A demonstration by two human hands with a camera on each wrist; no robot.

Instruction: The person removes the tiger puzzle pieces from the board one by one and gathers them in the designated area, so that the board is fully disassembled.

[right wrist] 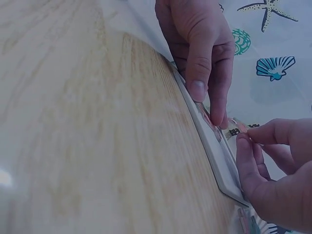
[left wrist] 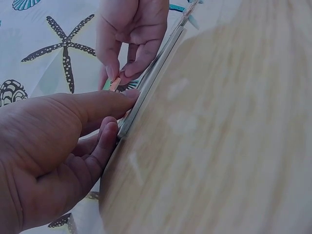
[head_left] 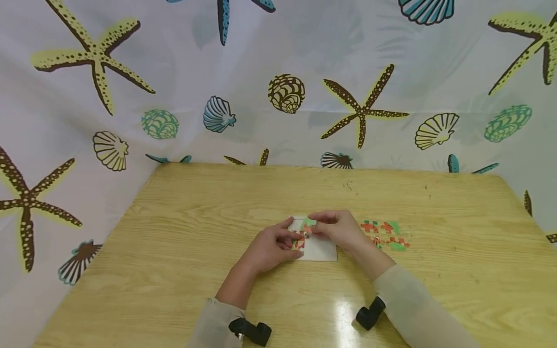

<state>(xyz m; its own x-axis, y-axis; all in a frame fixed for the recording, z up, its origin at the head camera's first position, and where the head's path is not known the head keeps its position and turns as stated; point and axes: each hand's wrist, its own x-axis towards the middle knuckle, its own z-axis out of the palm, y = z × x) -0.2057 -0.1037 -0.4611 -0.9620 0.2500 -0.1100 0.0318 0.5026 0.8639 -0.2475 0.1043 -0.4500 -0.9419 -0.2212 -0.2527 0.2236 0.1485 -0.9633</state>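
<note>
A white puzzle board [head_left: 322,250] lies flat on the table in front of me. Orange-and-white puzzle pieces [head_left: 300,244] sit at its left side, partly covered by fingers. My left hand [head_left: 271,249] rests at that side, its thumb near the front edge and a fingertip touching the pieces. In the right wrist view its thumb and a finger lie along the board [right wrist: 207,146]. My right hand [head_left: 341,229] pinches a green-and-orange puzzle piece [head_left: 308,224] between thumb and fingers, over the back of the board. Only a bit of the pinched piece [left wrist: 115,84] shows in the left wrist view.
To the right of the board lie several loose orange-and-green puzzle pieces [head_left: 397,242]. The wooden table [head_left: 196,208] extends around the board. Behind it hangs a white cloth [head_left: 243,72] printed with starfish and shells. Black wrist mounts [head_left: 371,313] are on both sleeves.
</note>
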